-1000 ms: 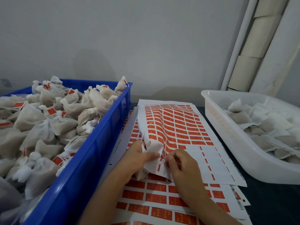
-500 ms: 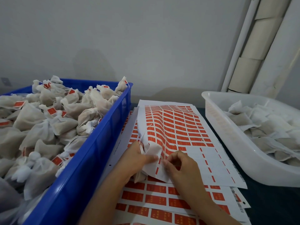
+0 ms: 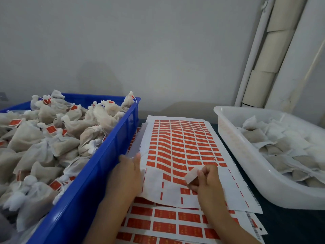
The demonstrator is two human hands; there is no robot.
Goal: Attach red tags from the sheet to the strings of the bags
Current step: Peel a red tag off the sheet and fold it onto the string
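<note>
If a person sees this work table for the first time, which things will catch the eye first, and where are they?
The sheet of red tags lies in the middle, and the right hand pinches a peeled tag above it while the left hand rests at the sheet's left edge. On the left, a blue crate is heaped with tagged bags. On the right, a white tub holds bags with no tags visible.

**One head camera, looking down**

A single wide-angle view sits at the person's head, facing forward and down, close over the table (image 3: 290, 226). The wall (image 3: 158, 50) fills the top half; edges bend outward.
</note>
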